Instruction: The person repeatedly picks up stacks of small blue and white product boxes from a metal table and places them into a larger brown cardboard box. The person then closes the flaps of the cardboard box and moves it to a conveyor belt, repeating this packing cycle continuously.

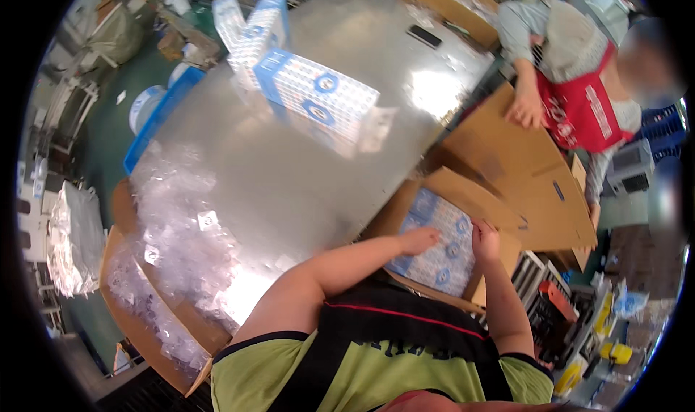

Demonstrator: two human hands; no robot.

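Observation:
An open brown carton [414,285] stands just in front of me at the table's edge. Inside it, blue-and-white printed boxes [443,264] lie packed close together. My left hand [420,240] rests over the boxes' left part, its fingers curled and pressed together. At the right side of the carton, my right hand [485,240] is closed beside the boxes' edge, its fingertips bent inward. Whatever either hand may hold is too small or hidden to make out.
Several blue-and-white boxes [318,94] stand on the metal table [289,166]. Clear plastic pieces [181,217] heap at the left, spilling from a carton [163,307]. A phone [424,36] lies farther back. At the right, a co-worker in a red apron [586,112] handles a large carton [517,166].

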